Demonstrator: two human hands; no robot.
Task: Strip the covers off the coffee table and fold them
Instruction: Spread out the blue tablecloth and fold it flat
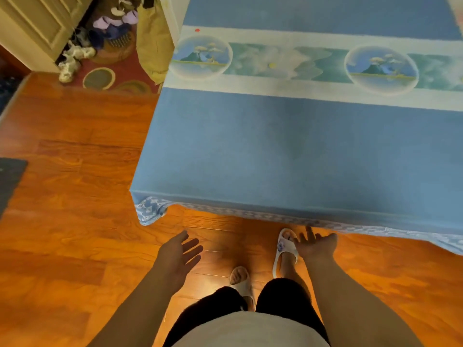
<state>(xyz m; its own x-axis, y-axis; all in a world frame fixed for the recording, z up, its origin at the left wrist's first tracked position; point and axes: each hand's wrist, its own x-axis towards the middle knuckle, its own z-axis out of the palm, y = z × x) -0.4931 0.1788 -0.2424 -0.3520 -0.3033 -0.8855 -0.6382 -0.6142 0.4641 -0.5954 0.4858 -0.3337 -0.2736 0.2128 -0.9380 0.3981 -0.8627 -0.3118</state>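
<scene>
The person is standing at the near edge of the coffee table (160, 136), and the blue cover (288, 151) is lying flat across its whole top, with a pale band of round mountain pictures (295, 63) running across it farther from that edge. A patterned hem (150, 211) is hanging off the near edge and drooping lowest at the table's left corner. Whether a second cover lies beneath the blue one I cannot tell.

Both hands are reaching toward that hem with nothing in them. The left hand (179, 256) is spread open, palm turned inward, just below and in front of the left corner. The right hand (314, 244) is open too, fingers splayed, its fingertips nearly at the hem further along the edge; I cannot say if they are touching it. The hands are well apart, and white slippers (286, 249) are showing on the wooden floor (75, 171) between them.

To my eye this is the very start: the cover is not yet lifted. The next move is calling for each hand to pinch the hanging hem and draw the cloth back toward the body, keeping both sides level so it is coming off unbunched.
</scene>
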